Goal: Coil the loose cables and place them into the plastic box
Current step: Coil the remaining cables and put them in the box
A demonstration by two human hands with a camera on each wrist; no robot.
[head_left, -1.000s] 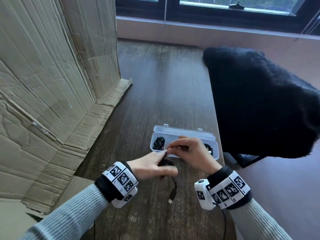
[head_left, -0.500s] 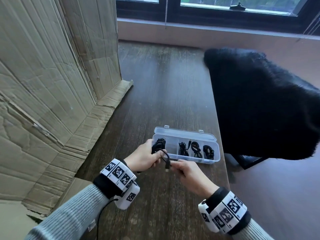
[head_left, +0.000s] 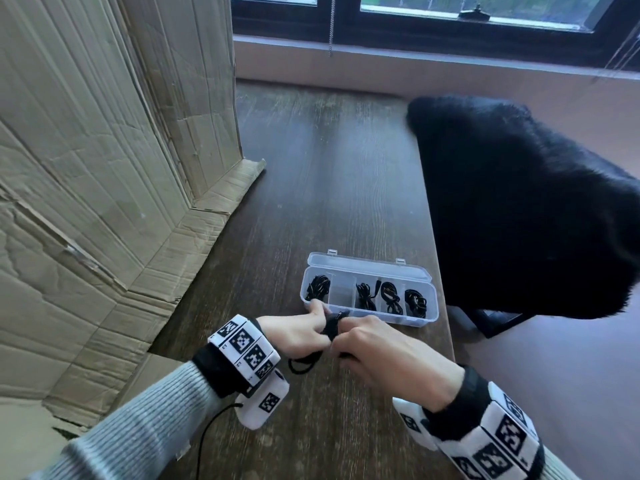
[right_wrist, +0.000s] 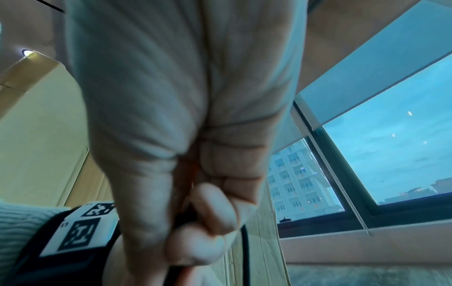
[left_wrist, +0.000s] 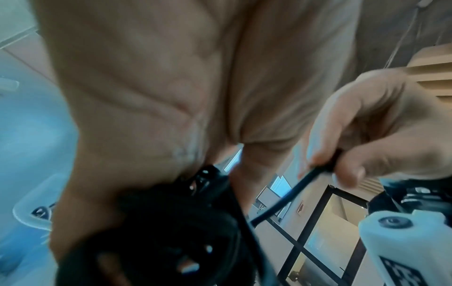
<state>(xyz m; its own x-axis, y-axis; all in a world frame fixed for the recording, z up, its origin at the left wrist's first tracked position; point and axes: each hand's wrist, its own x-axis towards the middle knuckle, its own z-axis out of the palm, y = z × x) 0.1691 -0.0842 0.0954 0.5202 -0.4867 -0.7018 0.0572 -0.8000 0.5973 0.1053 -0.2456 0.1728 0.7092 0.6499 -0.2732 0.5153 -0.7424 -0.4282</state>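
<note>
Cable (head_left: 330, 329) sat half-coiled, clamped in your left hand (head_left: 294, 336); your right hand (head_left: 384, 355) pinched its tail; compartmented plastic box (head_left: 370, 268) lay at twelve o'clock.

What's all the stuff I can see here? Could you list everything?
Plastic box: one, clear, lid open, on the table near its right edge.
Coiled cables in the box: four, black, one per compartment; the second compartment from the left is empty.
Cable being coiled: one, black, between the hands.
Table: one, dark wood.
Cardboard: large, brown, standing at left.
Furry cover: one, black, at right.
Window: dark frame, at the back.
Left hand: grips the coil.
Right hand: pinches the cable's loose end.
</note>
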